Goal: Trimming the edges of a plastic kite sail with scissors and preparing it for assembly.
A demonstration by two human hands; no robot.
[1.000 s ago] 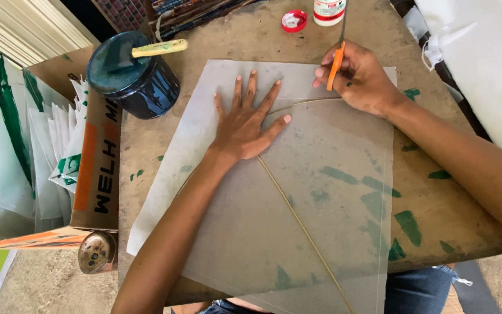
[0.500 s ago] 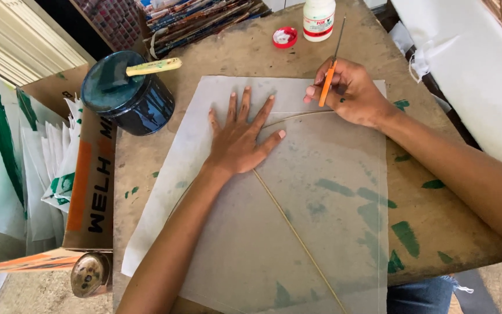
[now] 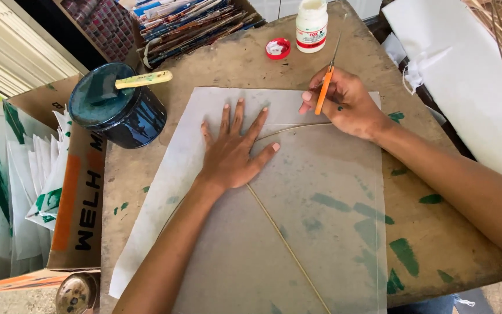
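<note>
My left hand (image 3: 233, 151) lies flat, fingers spread, on a translucent grey paper sheet (image 3: 315, 232) spread over the wooden table (image 3: 454, 244). A thin bamboo stick (image 3: 289, 250) runs diagonally under the sheet from my palm toward the near edge, and a second curved stick (image 3: 297, 127) bends toward my right hand. My right hand (image 3: 347, 104) rests on the sheet's far right corner and grips orange-handled scissors (image 3: 324, 90), blades pointing away.
A dark blue tin (image 3: 117, 110) with a brush handle stands at the left. A white glue bottle (image 3: 311, 24) and its red cap (image 3: 278, 49) sit at the far edge. A cardboard box (image 3: 79, 203) of papers is left; white sheets (image 3: 472, 75) lie right.
The view has shifted so the table looks lower and nearer. My right hand has slid slightly left along the sheet's top with the scissors. My left hand stays flat.
</note>
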